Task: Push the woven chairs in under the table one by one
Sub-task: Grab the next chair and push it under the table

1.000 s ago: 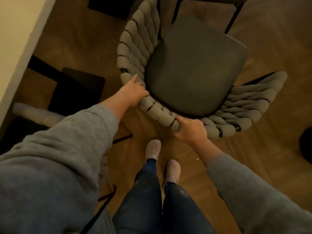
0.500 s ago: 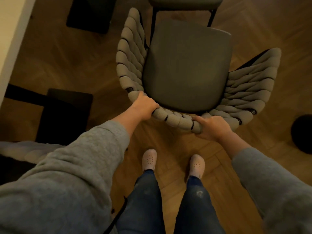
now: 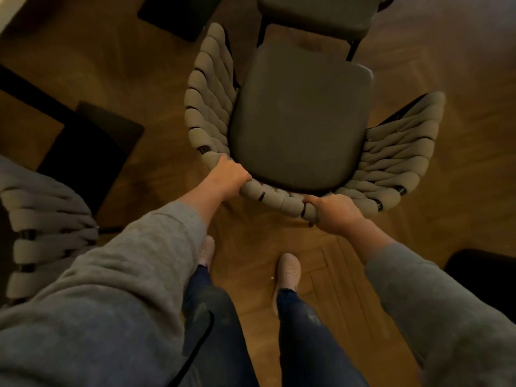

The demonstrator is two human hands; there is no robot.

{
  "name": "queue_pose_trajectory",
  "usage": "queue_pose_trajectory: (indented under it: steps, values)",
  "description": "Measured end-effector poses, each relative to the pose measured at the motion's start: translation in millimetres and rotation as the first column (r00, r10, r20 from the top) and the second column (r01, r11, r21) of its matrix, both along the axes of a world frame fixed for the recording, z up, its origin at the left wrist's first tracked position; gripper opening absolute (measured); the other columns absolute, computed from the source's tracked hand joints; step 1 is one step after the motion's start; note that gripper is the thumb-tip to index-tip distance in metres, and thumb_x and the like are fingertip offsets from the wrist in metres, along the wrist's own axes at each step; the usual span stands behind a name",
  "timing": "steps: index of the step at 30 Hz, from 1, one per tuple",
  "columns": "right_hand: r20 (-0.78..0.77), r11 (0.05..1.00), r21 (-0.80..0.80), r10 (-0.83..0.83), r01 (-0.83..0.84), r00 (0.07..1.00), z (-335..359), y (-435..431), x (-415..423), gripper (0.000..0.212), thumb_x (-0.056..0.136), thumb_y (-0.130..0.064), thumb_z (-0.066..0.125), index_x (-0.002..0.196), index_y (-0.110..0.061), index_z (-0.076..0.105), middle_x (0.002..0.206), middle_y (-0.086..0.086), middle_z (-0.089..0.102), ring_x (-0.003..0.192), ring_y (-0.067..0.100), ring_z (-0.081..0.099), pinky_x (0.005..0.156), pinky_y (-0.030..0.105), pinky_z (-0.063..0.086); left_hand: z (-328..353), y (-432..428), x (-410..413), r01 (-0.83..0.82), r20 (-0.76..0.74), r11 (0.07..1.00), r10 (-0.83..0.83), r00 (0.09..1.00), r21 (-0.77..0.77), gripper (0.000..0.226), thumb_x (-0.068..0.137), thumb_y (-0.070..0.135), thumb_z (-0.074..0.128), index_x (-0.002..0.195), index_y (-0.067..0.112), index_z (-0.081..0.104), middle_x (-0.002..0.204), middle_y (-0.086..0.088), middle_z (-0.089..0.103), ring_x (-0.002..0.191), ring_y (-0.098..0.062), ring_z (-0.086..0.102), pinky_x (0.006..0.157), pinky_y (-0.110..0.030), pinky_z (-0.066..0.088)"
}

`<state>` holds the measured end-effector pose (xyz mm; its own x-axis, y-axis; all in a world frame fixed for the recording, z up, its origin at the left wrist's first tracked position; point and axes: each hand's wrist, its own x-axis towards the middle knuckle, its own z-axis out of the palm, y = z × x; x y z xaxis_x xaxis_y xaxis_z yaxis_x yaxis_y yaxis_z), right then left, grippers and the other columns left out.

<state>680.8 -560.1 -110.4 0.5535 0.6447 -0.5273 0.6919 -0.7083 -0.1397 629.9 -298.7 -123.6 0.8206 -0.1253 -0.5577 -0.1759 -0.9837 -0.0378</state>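
At the far left a second grey woven chair (image 3: pixel 47 227) stands close beside the person's left sleeve. If the elbow swings out during the push, it may knock this chair. Next to it lies a flat black base plate (image 3: pixel 92 152) on the wooden parquet floor (image 3: pixel 474 191). A chair leg steered too far left could catch on its edge and stop suddenly.

The left hand (image 3: pixel 229 175) has its fingers (image 3: pixel 237 170) curled over the padded rim of the grey woven armchair with the dark seat cushion (image 3: pixel 301 121). This armchair stands on the open floor in front of the person, and no tabletop edge shows above it. The right hand (image 3: pixel 337 213) also clasps the same rim, more to the right side. The rim looks soft and thick, so I think the grip can roll or slip if the push is hard.

Just ahead of the armchair there is another grey padded seat on thin black legs (image 3: pixel 315 12). A straight push probably brings the two seats into contact. The pale shoes (image 3: pixel 289 270) are near the rear of the armchair, so a sudden stop may bring the toes against its frame. Dragging may also scratch the parquet.
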Motion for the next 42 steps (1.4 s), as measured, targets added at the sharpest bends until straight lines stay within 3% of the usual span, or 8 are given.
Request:
queue_pose_trajectory:
  steps: [13,16,27,32,35,37,39,42]
  values:
    - [0.046,0.97,-0.025,0.241,-0.24,0.969,-9,-71,-34,0.038,0.091,-0.029,0.06,0.128,-0.027,0.053,0.101,-0.002,0.065,0.089,0.016,0.063,0.071,0.026,0.045,5,-102,-116,-0.355,0.011,0.934,0.356,0.935,-0.04,0.034,0.094,0.026,0.055,0.127,0.034,0.057,0.117,0.004,0.064,0.116,-0.022,0.055,0.111,-0.049,0.025]
    - [0.059,0.959,-0.058,0.282,-0.279,0.958,-10,-83,-45,0.036,0.09,-0.029,0.059,0.126,-0.027,0.053,0.098,-0.003,0.066,0.085,0.016,0.063,0.071,0.028,0.05,7,-122,-141,-0.397,0.028,0.916,0.399,0.917,-0.051,0.035,0.094,0.026,0.053,0.128,0.034,0.056,0.115,0.003,0.065,0.115,-0.023,0.055,0.11,-0.05,0.027]
    - [0.072,0.916,-0.126,0.392,-0.382,0.917,-1,-145,-103,0.037,0.092,-0.026,0.053,0.129,-0.025,0.051,0.103,0.0,0.066,0.092,0.02,0.064,0.07,0.028,0.044,6,-204,-221,-0.493,0.024,0.868,0.495,0.869,-0.05,0.029,0.092,0.021,0.053,0.118,0.033,0.062,0.11,0.003,0.068,0.111,-0.025,0.059,0.108,-0.05,0.024]
    - [0.05,0.922,-0.067,0.385,-0.382,0.921,-1,-189,-119,0.039,0.091,-0.027,0.056,0.129,-0.026,0.05,0.106,0.0,0.066,0.094,0.02,0.064,0.068,0.028,0.04,16,-252,-246,-0.514,0.008,0.855,0.516,0.857,-0.074,0.028,0.092,0.02,0.051,0.117,0.028,0.061,0.115,0.003,0.064,0.114,-0.022,0.057,0.109,-0.046,0.023]
    - [0.093,0.929,-0.014,0.369,-0.369,0.925,-4,-223,-117,0.043,0.091,-0.022,0.057,0.133,-0.024,0.049,0.122,0.003,0.06,0.11,0.023,0.058,0.092,0.034,0.044,15,-278,-258,-0.527,-0.041,0.849,0.525,0.85,-0.047,0.031,0.091,0.021,0.052,0.121,0.026,0.059,0.125,0.003,0.059,0.116,-0.022,0.056,0.11,-0.047,0.024]
    - [0.128,0.911,-0.042,0.412,-0.41,0.902,-8,-238,-114,0.043,0.093,-0.016,0.054,0.135,-0.023,0.05,0.131,0.005,0.056,0.122,0.026,0.052,0.112,0.039,0.031,16,-289,-265,-0.494,-0.056,0.868,0.492,0.869,-0.05,0.04,0.092,0.026,0.053,0.131,0.027,0.052,0.136,0.002,0.053,0.121,-0.022,0.053,0.11,-0.047,0.027]
    - [0.126,0.902,-0.064,0.431,-0.426,0.894,-9,-238,-114,0.044,0.096,-0.015,0.051,0.138,-0.025,0.047,0.136,0.005,0.054,0.127,0.025,0.049,0.118,0.042,0.019,19,-286,-272,-0.437,-0.059,0.898,0.434,0.899,-0.054,0.051,0.092,0.03,0.056,0.141,0.027,0.042,0.143,0.002,0.047,0.128,-0.022,0.048,0.11,-0.044,0.028]
    - [0.115,0.884,-0.051,0.467,-0.465,0.877,-8,-235,-106,0.045,0.097,-0.017,0.05,0.14,-0.027,0.044,0.137,0.003,0.053,0.126,0.024,0.05,0.116,0.042,0.025,22,-281,-272,-0.429,-0.049,0.903,0.429,0.902,0.018,0.061,0.093,0.029,0.057,0.148,0.028,0.03,0.144,0.0,0.046,0.133,-0.021,0.043,0.11,-0.04,0.029]
